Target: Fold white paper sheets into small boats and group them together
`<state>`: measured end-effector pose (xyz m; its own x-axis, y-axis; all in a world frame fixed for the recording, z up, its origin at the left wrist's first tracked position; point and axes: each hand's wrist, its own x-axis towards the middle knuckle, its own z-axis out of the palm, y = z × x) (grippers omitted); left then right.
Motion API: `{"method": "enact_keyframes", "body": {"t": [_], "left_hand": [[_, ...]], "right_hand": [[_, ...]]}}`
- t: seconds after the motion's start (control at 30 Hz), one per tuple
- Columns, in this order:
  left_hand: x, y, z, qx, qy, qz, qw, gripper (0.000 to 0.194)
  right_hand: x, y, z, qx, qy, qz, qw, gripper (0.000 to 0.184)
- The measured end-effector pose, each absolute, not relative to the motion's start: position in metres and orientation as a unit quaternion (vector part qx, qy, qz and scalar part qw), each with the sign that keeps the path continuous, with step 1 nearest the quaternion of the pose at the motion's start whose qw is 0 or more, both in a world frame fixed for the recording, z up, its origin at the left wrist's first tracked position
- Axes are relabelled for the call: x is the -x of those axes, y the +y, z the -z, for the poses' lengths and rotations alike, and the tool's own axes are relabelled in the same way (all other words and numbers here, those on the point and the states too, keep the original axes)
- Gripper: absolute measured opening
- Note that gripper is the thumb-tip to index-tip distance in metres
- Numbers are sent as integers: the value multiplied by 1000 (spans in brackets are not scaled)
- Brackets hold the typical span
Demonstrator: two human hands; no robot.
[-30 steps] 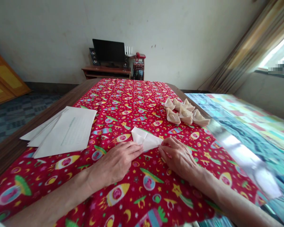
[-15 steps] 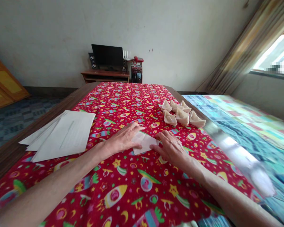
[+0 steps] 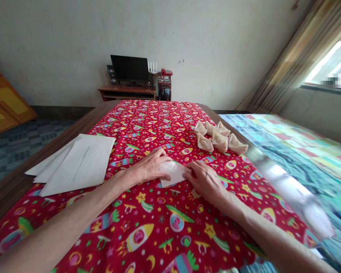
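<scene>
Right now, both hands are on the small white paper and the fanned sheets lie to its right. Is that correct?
Not quite: in the head view, the fanned sheets lie to the left of the small white paper. The rest holds: the left hand and right hand are both on that paper.

Nothing can be read; print on the paper sheets (image 3: 86,161) is too faint.

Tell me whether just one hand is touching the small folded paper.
No, the left hand and the right hand both touch the folded paper.
</scene>
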<state>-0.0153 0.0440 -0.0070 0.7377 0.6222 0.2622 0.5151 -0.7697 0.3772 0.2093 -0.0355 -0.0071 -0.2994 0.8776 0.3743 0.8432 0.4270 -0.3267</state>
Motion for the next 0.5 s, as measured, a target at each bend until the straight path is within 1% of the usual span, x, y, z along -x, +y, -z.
{"method": "enact_keyframes", "body": {"t": [0.13,0.23,0.3,0.4,0.5], "left_hand": [[15,48,11,-921,305,-193,143,64],[15,45,12,-913,332,-194,134,70],[15,41,13,-901,369,-202,111,67],[15,35,17,-886,402,-218,73,58],[15,31,22,-879,409,-236,64,53]], "right_hand": [[-209,-25,9,525,-804,-41,276,16],[-210,-6,8,491,-818,-42,297,14],[-210,9,8,474,-828,-62,293,13],[-210,25,11,471,-826,-90,296,12],[-212,28,17,467,-822,-99,310,12]]}}
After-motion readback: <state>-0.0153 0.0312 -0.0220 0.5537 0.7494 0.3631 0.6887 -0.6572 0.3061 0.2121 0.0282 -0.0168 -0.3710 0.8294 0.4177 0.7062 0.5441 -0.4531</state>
